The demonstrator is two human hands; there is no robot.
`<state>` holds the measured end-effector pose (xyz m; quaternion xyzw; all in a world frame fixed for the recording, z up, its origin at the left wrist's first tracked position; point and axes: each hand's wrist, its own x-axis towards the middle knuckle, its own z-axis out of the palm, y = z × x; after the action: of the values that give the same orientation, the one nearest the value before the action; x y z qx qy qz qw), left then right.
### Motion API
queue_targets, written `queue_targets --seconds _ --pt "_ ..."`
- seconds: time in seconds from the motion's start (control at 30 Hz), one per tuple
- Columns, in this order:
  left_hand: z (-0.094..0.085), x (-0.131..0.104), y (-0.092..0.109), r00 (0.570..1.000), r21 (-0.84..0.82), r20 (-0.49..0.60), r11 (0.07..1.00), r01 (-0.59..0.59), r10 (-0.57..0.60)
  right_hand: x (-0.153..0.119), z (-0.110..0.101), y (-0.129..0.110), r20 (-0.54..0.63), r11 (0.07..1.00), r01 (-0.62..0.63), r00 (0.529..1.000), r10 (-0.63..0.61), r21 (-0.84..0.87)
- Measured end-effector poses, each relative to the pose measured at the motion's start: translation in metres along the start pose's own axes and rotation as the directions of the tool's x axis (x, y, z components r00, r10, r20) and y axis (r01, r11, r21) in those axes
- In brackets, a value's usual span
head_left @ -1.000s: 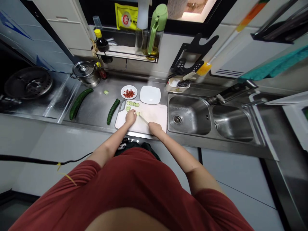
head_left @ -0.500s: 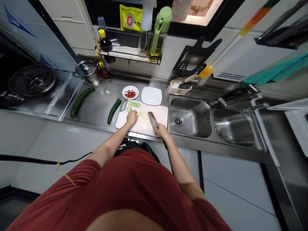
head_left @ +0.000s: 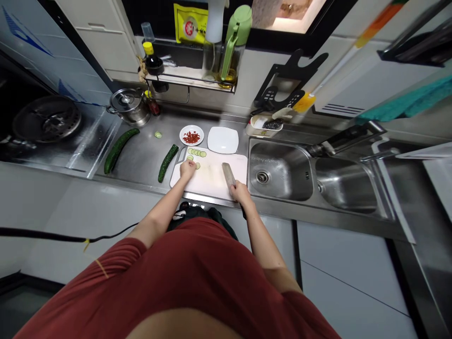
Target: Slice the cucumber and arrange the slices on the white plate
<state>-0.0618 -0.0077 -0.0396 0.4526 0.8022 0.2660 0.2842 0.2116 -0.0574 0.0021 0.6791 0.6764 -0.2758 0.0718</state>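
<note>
My right hand point(head_left: 240, 193) is closed round the handle of a kitchen knife point(head_left: 228, 173), whose broad blade lies over the right part of the white cutting board point(head_left: 212, 183). On the board's left side, my left hand point(head_left: 187, 170) has its fingers pinched together at a cucumber slice point(head_left: 197, 165). Behind that hand, other slices are partly covered by the fingers. A row of overlapping cucumber slices point(head_left: 196, 152) runs along the board's far left edge. Just left of the board lies a cut piece of cucumber point(head_left: 168, 163).
A whole cucumber point(head_left: 120, 149) and a cucumber end point(head_left: 157, 134) lie on the steel counter. Behind the board stand a plate of chopped red pieces point(head_left: 191, 136) and a white square plate point(head_left: 222, 140). A double sink point(head_left: 280, 172) is at the right; a lidded pot point(head_left: 130, 107) stands back left.
My left hand has shifted left across the board, and the slice at its fingertips has moved left too. The knife in my right hand has moved slightly right and turned its blade.
</note>
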Motion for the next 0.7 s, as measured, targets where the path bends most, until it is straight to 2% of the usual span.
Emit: queue_targets --seconds 0.23,0.43,0.57,0.7 --pt "-0.024 0.012 -0.01 0.995 0.111 -0.091 0.993 0.048 -0.038 -0.003 0.008 0.0 0.009 0.998 -0.017 1.0 0.018 -0.063" --pt "-0.033 0.006 -0.002 0.994 0.199 -0.095 0.978 0.067 -0.049 -0.007 0.004 -0.007 0.025 0.996 -0.038 0.999 0.04 -0.077" --pt "-0.029 0.0 0.009 0.992 0.217 -0.108 0.975 -0.035 0.06 -0.008 0.003 -0.011 0.033 0.995 -0.035 0.999 0.038 -0.094" --pt "-0.017 0.003 0.021 0.983 0.272 -0.025 0.947 -0.169 0.182 -0.008 0.004 -0.011 0.024 0.994 -0.028 0.999 0.031 -0.101"
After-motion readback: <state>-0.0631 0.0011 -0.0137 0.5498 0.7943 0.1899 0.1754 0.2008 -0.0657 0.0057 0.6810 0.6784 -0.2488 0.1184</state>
